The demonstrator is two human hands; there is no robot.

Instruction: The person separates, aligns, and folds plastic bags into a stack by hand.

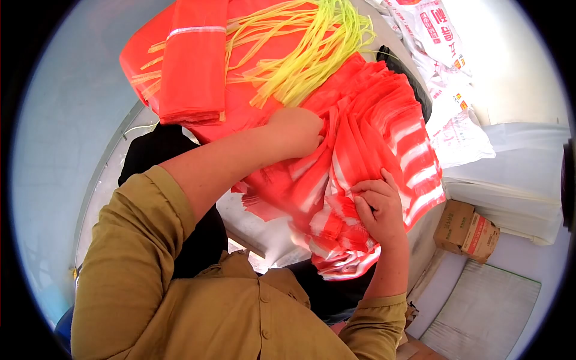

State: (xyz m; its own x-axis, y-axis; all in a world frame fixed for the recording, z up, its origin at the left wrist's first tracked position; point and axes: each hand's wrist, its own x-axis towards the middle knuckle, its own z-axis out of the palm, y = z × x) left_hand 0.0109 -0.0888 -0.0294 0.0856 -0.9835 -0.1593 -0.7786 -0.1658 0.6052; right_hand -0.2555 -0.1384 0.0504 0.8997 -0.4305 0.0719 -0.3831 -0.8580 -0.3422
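A thick bunch of red plastic bags with white stripes fans out in front of me. It is gathered at its middle and drapes toward my lap. My left hand is closed around the gathered part, its fingertips hidden in the folds. Lower right, my right hand rests on the bunch, fingers bent and thumb drawn in, pinching the crumpled striped edges. Just beyond my left hand lies a bundle of yellow-green plastic strips.
A flat folded red stack with a pale band lies at the upper left on red sheeting. White printed sacks are at the upper right. A cardboard box stands at the right, near a pale panel.
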